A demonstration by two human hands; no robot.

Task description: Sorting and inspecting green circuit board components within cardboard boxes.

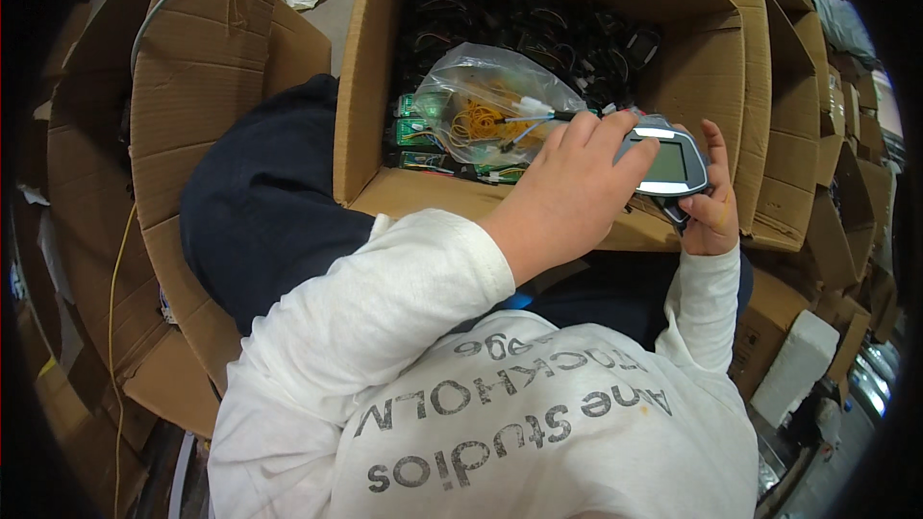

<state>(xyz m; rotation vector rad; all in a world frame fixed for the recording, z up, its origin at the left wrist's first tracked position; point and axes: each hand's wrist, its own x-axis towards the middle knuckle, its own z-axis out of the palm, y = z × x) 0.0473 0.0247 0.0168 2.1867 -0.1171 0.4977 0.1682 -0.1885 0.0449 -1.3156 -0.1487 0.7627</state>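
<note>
A small grey-and-black display unit (665,162) with a greenish-grey screen and silver trim is between my two hands, above the box's near right side. My left hand (582,183) is curled over its left side, with the thumb at the screen's edge. From the right, my right hand (713,202) grips it, thumb at the lower corner and one finger raised along the far side. Wires with dark sleeves and a white plug (536,108) stick out beside my left fingers. What the left fingertips press on is partly hidden.
An open cardboard box (433,194) stands before me. Inside are a clear plastic bag (505,77) with yellow wires, green circuit boards (415,130) and many black wired parts (538,24). More cardboard (197,67) stands left; a white foam block (796,365) lies right.
</note>
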